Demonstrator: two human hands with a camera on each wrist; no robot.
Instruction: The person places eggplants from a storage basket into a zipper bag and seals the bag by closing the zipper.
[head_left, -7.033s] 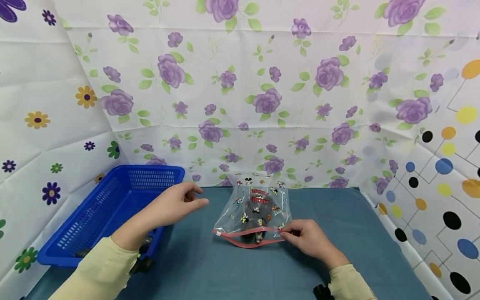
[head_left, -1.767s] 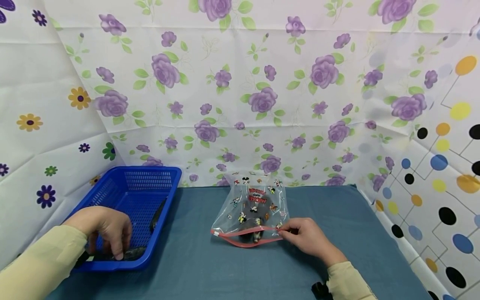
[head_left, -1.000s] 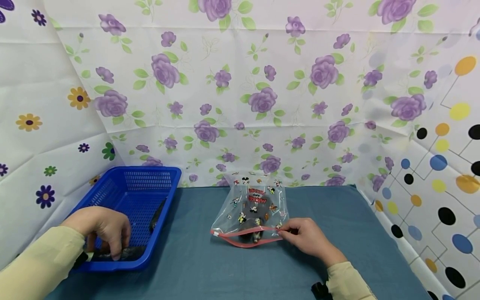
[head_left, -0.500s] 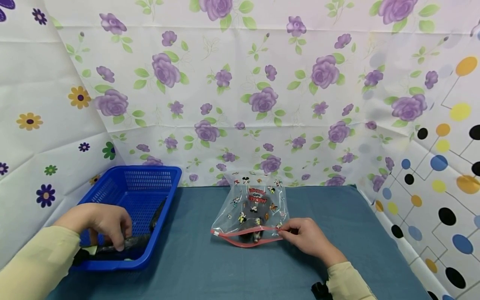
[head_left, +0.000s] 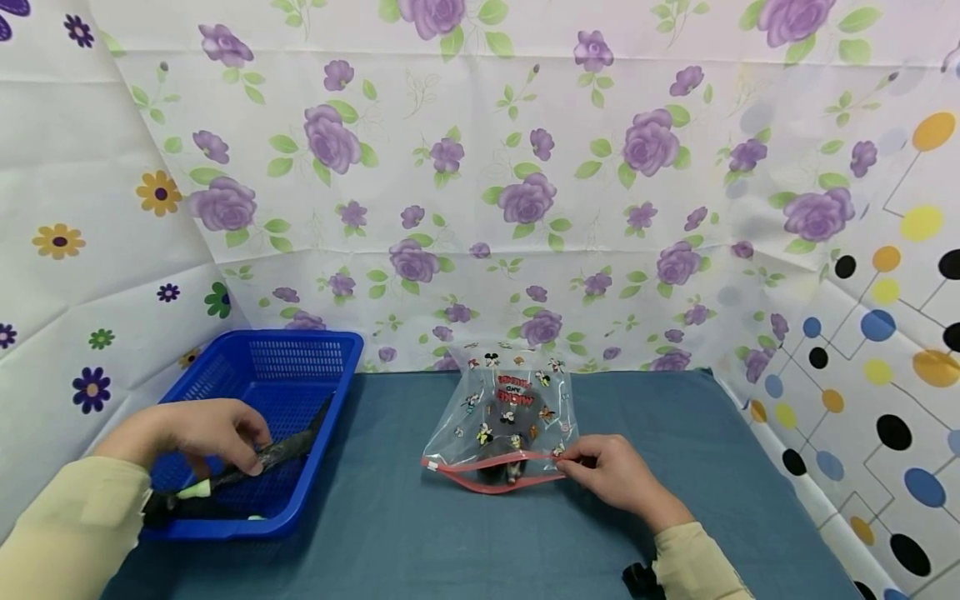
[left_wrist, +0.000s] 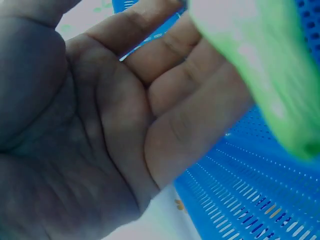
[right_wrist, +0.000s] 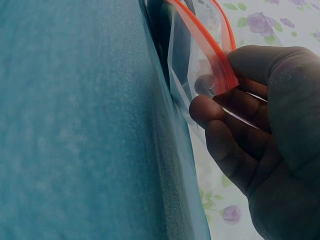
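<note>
In the head view my left hand (head_left: 206, 429) pinches a long, dark, mottled thing (head_left: 288, 448) with a pale green end (head_left: 197, 489). It is held slanting inside the blue basket (head_left: 347, 367); its exact kind is unclear. The left wrist view shows that pale green end (left_wrist: 260, 65), blurred, beside my curled fingers. My right hand (head_left: 615, 473) pinches the right corner of a clear zip bag (head_left: 461, 429) with a red zip edge and cartoon prints. The bag's mouth gapes towards me, and a dark thing (head_left: 491, 477) sits inside, partly hidden by the prints.
Another dark thing (head_left: 217, 508) with a pale tip lies at the basket's near end. Blue-green cloth (head_left: 420, 550) covers the table. A flowered sheet (head_left: 465, 200) hangs behind, with patterned sheets at both sides.
From lying in the basket, the long dark thing has been lifted and tilted by my left hand, which reached down into the basket earlier. My right hand stays on the bag's corner.
</note>
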